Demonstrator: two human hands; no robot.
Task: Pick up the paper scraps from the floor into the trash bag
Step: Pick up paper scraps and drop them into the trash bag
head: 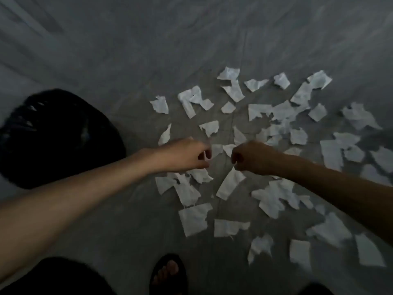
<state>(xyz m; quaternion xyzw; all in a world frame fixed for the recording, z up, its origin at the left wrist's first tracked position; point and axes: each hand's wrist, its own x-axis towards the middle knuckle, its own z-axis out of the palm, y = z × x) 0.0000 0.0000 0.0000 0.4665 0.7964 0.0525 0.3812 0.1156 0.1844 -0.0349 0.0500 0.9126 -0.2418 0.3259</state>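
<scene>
Several torn white paper scraps [231, 90] lie scattered over the grey floor, from the centre out to the right. A black trash bag [55, 139] sits on the floor at the left. My left hand [185, 155] reaches in from the left with its fingers curled over a small scrap [215, 149]. My right hand [253, 157] comes in from the right, fingers closed, pinching a scrap [229, 148] at its tip. The two hands almost meet in the middle of the pile. The frame is dim and blurred, so the left hand's hold is unclear.
A foot in a dark sandal [168, 273] stands at the bottom centre, with a dark-clothed knee [57, 277] at the bottom left. Bare grey floor [148, 50] stretches beyond the scraps.
</scene>
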